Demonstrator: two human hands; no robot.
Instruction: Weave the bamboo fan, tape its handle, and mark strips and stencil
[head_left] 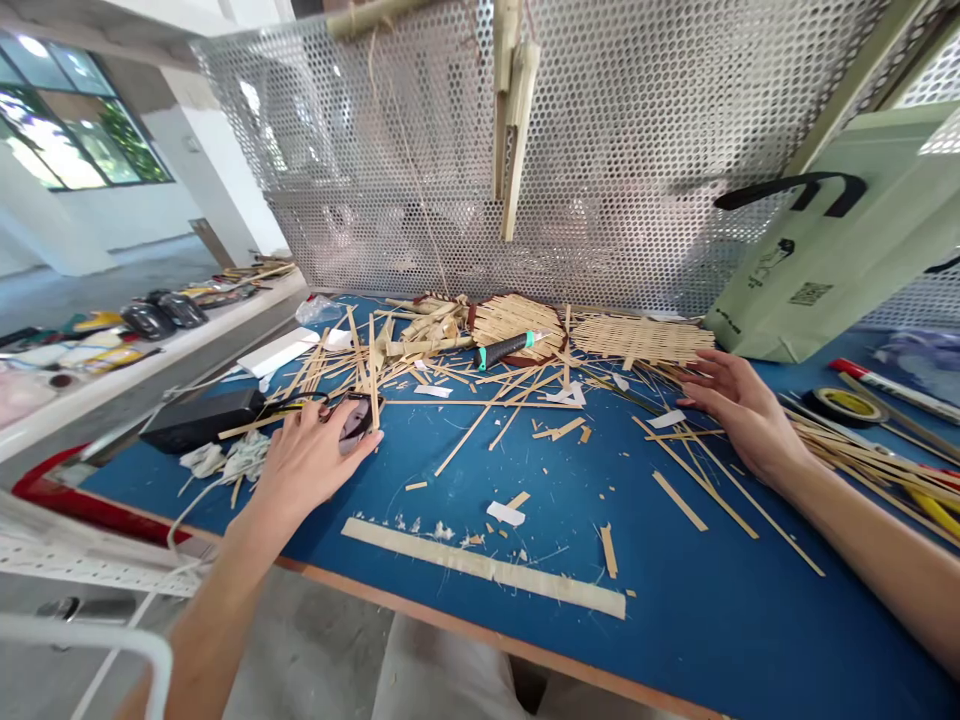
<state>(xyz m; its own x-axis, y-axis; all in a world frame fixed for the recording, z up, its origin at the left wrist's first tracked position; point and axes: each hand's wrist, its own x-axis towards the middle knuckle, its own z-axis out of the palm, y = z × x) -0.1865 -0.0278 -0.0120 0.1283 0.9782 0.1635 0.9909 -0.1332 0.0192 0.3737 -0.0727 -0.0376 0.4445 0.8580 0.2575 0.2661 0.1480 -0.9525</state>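
The blue workbench (675,620) with its orange edge is strewn with bamboo slivers (465,437). Left of the left fingers (330,425) sits a black power adapter (201,420); below them lies a long bamboo strip (484,567). Just past the right fingers (712,372) lies a woven bamboo mat (641,338), and a roll of yellow tape (844,405) lies to their right.

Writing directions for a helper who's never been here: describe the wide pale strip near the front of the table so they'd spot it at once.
Start at the blue worktable and look along its orange-edged side nearest the person. The bamboo strip lies just inside that edge and runs alongside it. It is far wider and longer than the thin slivers scattered nearby, with white shavings by its upper side.
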